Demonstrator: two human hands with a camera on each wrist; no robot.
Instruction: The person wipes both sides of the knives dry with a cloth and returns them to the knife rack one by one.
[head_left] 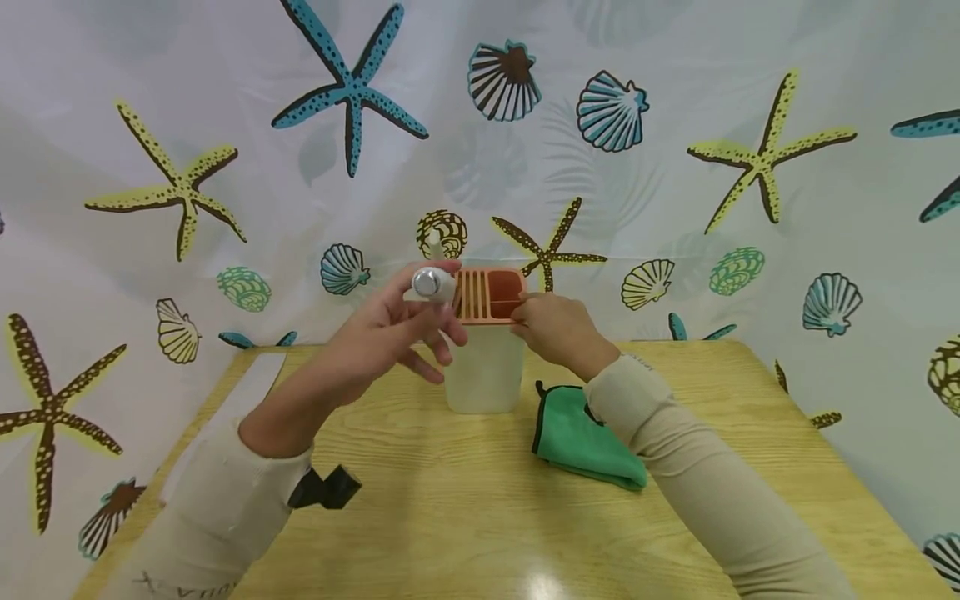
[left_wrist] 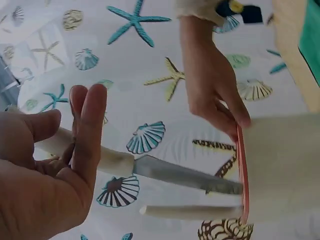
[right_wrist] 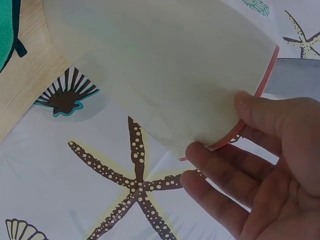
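The left hand (head_left: 382,333) pinches the pale handle of a knife (left_wrist: 150,167) between thumb and fingers, with some of the other fingers sticking out loose. The handle has a shiny silver end. The grey blade points down at a knife holder (head_left: 483,367), and its end goes out of sight at the top. How deep it goes, I cannot tell.

The holder stands upright on the wooden worktop (head_left: 450,508), near the back edge. It has a cream body and an orange top (head_left: 474,296), with thin slots on the left and a wide pocket on the right. The right hand (head_left: 558,329) pinches the rim on the pocket side. A second, thinner pale handle (left_wrist: 190,212) sticks up out of the holder, next to the knife.

A green cloth (head_left: 581,433) with black edges lies just beside the holder, near the right sleeve (head_left: 705,467). A white strip (head_left: 232,408) lies along the left side of the worktop. Behind hangs a white curtain (head_left: 652,208) with starfish and shells on it.
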